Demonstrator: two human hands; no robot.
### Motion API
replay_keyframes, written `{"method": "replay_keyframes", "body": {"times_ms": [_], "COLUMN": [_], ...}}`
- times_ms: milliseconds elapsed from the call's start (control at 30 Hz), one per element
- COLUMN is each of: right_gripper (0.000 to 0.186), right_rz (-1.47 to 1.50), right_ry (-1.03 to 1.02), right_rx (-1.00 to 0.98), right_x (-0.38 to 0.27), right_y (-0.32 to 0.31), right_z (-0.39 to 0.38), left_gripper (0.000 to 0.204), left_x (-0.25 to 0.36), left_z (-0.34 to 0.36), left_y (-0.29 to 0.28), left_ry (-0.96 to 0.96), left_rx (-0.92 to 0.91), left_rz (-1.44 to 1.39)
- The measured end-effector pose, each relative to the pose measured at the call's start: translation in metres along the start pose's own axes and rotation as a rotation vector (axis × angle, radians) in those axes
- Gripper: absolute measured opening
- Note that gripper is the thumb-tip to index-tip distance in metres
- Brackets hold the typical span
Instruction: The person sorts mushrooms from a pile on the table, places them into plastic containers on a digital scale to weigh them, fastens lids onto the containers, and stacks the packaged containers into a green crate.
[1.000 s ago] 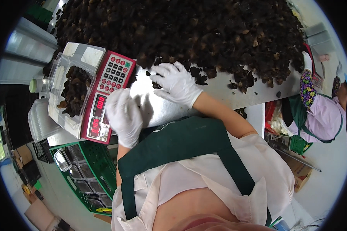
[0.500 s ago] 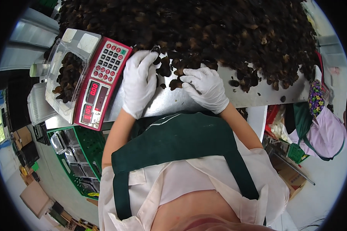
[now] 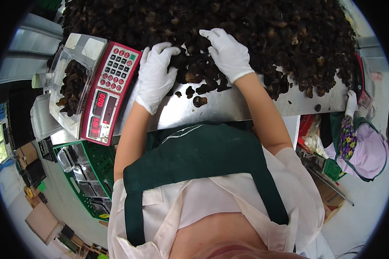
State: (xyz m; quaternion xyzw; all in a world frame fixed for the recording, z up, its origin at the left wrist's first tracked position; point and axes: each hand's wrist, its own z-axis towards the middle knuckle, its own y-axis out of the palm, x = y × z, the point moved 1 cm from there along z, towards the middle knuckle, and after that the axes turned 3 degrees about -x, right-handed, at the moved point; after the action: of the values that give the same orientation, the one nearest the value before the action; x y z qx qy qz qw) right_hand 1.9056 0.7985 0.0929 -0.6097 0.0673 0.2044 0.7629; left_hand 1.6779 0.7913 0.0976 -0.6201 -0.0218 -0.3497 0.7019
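My left hand (image 3: 155, 80), in a white glove, rests at the near edge of a heap of dark brown dried mushrooms (image 3: 263, 34), just right of the red scale. Its fingers are slightly bent and apart, with nothing visible in them. Gloved in white too, my right hand (image 3: 228, 55) reaches farther onto the heap, its fingers stretched out and touching the pieces. Between and below the hands, several loose mushrooms (image 3: 199, 102) lie on the metal tabletop (image 3: 177, 116). A clear plastic box (image 3: 56, 86) holding mushrooms sits on the red scale (image 3: 112, 93) at the left.
Below the table's left edge, a green crate (image 3: 101, 159) holds several clear boxes. A co-worker (image 3: 363, 146) with a white glove, a flowered sleeve and a green apron stands at the right by another red scale (image 3: 365, 93). Cardboard boxes (image 3: 43, 222) lie at the lower left.
My right hand has moved forward and left onto the heap, its fingers straightening. My left hand has shifted slightly forward, its fingers spreading. The co-worker's gloved hand has come into view at the right.
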Motion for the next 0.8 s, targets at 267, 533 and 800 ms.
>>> {"method": "replay_keyframes", "body": {"times_ms": [267, 533, 800], "right_gripper": [0.020, 0.017, 0.013], "right_rz": [0.799, 1.525, 1.633], "right_ry": [0.299, 0.529, 0.596], "right_rx": [-0.015, 0.023, 0.061], "right_x": [0.020, 0.039, 0.062], "right_y": [-0.035, -0.044, -0.043], "right_z": [0.016, -0.021, -0.046], "left_gripper": [0.049, 0.028, 0.016], "left_x": [0.013, 0.067, 0.060], "left_z": [-0.033, 0.036, 0.043], "left_y": [-0.009, 0.036, 0.049], "left_ry": [-0.132, 0.172, 0.103], "left_rx": [0.067, -0.023, 0.168], "left_rz": [-0.031, 0.271, -0.167]}}
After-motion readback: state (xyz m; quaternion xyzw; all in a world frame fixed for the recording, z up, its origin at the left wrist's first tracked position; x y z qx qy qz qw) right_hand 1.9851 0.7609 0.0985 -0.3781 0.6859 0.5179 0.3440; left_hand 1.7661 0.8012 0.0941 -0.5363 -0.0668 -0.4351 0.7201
